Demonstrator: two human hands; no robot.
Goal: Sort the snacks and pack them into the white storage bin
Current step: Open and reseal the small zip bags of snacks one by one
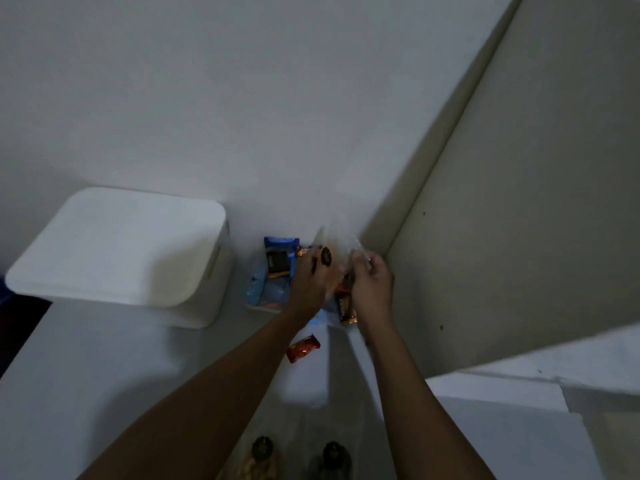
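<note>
A white storage bin (121, 251) with its lid on sits at the left on the pale surface. Right of it lies a pile of snacks: a blue packet (280, 258), light blue packets (263, 289) and a gold-and-black bar (344, 308). A red wrapped snack (303, 348) lies alone nearer me. My left hand (308, 282) and my right hand (372, 289) are over the pile, both pinching a clear plastic bag (341, 244) that is blurred. A dark round piece (326, 255) shows by my left fingertips.
A beige wall panel (519, 202) rises on the right, meeting the white wall at a corner just behind the pile. A white ledge (519, 393) sits at lower right. Two clear packets with dark round pieces (298, 455) lie at the bottom edge.
</note>
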